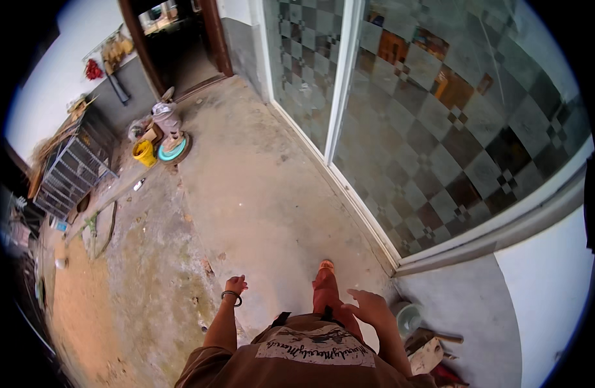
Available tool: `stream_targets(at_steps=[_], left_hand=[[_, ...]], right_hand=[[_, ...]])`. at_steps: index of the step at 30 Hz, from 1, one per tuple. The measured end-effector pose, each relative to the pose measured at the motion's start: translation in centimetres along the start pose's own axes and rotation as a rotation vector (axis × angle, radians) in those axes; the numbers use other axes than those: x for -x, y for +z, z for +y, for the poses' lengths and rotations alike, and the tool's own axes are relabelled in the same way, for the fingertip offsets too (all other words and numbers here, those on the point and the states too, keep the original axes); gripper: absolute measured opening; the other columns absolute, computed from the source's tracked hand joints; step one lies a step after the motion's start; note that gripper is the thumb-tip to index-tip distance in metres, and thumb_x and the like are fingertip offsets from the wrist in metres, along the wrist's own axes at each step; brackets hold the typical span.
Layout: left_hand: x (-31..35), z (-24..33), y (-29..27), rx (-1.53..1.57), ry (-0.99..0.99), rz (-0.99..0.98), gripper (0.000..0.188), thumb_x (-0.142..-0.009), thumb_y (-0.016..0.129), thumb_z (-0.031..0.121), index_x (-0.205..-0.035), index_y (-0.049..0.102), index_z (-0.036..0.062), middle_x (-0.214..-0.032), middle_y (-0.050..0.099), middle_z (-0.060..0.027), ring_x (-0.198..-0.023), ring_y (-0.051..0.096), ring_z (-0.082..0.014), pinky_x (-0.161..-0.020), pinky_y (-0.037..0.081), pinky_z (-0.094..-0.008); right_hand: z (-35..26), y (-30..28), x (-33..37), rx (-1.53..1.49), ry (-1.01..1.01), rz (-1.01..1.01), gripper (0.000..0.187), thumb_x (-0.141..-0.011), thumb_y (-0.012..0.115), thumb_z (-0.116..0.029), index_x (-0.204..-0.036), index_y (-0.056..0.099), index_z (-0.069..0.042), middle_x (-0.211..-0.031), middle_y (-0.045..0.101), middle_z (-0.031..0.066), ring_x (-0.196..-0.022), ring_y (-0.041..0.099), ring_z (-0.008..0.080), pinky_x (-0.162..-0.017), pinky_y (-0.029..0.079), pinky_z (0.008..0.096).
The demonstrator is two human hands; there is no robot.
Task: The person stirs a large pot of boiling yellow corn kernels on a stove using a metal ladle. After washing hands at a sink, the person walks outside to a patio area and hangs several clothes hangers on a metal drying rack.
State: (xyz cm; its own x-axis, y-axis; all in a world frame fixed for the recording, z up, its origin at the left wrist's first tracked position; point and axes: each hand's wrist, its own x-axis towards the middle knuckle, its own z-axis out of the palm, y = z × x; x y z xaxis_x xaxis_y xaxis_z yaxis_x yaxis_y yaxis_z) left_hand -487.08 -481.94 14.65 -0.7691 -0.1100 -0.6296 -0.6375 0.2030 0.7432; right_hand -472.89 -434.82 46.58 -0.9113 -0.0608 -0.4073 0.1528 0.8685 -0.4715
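Observation:
My left hand (236,284) hangs over the concrete floor (239,194) with its fingers curled in and nothing showing in it. A dark bracelet (232,296) circles that wrist. On the other side of my body, my right hand (371,307) is held low, its thumb and fingers apart and nothing in them. It is nearest to a pale green container (408,319) by the wall, without touching it. One leg in reddish trousers (326,292) is forward, the foot on the floor.
Glass sliding doors (433,123) line the right side. A dark doorway (181,52) stands ahead. At left are a metal cage (72,169), a yellow bucket (143,153) and a turquoise basin (172,150). Wooden pieces (427,354) lie at lower right.

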Motion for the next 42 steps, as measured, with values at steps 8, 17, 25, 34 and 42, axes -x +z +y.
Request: stream_targets(at_steps=[8,17,25,34,42], left_hand=[[2.1,-1.1,6.1,-0.675,-0.363,0.076,0.065,-0.09,0.055,0.063,-0.092,0.076,0.0013,-0.098,0.075,-0.0171,-0.087,0.071,-0.0296,-0.085,0.053,-0.0407],[-7.1,8.4,6.9,-0.544,-0.438,0.135,0.064,-0.089,0.053,0.064,-0.091,0.078,0.005,-0.094,0.075,-0.017,-0.096,0.07,-0.0321,-0.09,0.052,-0.0406],[-23.7,21.1,0.4,-0.404,-0.043,0.026,0.054,-0.092,0.058,0.053,-0.102,0.075,0.0031,-0.093,0.076,-0.0144,-0.088,0.073,-0.0268,-0.084,0.055,-0.0378],[-30.5,18.4,-25.4,0.014,-0.288,0.326,0.053,-0.091,0.061,0.049,-0.097,0.073,-0.0019,-0.082,0.075,-0.0125,-0.073,0.074,-0.0208,-0.075,0.057,-0.0374],[-29.9,11.0,-38.0,0.667,-0.647,0.723,0.047,-0.093,0.066,0.03,-0.105,0.062,-0.0154,-0.077,0.07,-0.0207,-0.058,0.069,-0.0275,-0.054,0.06,-0.0374]], right_hand=[[1.9,-14.1,-19.5,0.003,-0.249,-0.124,0.063,-0.083,0.074,-0.047,-0.131,0.061,-0.008,-0.11,0.07,0.0158,-0.102,0.067,0.0327,-0.086,0.053,0.0436],[-3.9,-24.6,-35.4,-0.153,-0.41,-0.159,0.057,-0.086,0.077,-0.033,-0.133,0.059,-0.004,-0.114,0.071,0.0174,-0.105,0.069,0.0297,-0.088,0.054,0.0387],[-15.6,-21.2,-48.5,-0.125,-0.4,-0.294,0.059,-0.088,0.075,-0.038,-0.135,0.059,-0.007,-0.118,0.07,0.0163,-0.106,0.069,0.0282,-0.09,0.054,0.0374],[-40.2,-13.7,-68.4,0.351,-0.59,-0.366,0.059,-0.088,0.071,-0.045,-0.133,0.061,-0.008,-0.117,0.069,0.0171,-0.105,0.068,0.0307,-0.089,0.054,0.0396],[-64.3,-8.9,-82.4,0.272,-0.823,-0.517,0.054,-0.091,0.067,-0.041,-0.131,0.06,-0.006,-0.121,0.067,0.0178,-0.11,0.065,0.0354,-0.092,0.052,0.0433]])
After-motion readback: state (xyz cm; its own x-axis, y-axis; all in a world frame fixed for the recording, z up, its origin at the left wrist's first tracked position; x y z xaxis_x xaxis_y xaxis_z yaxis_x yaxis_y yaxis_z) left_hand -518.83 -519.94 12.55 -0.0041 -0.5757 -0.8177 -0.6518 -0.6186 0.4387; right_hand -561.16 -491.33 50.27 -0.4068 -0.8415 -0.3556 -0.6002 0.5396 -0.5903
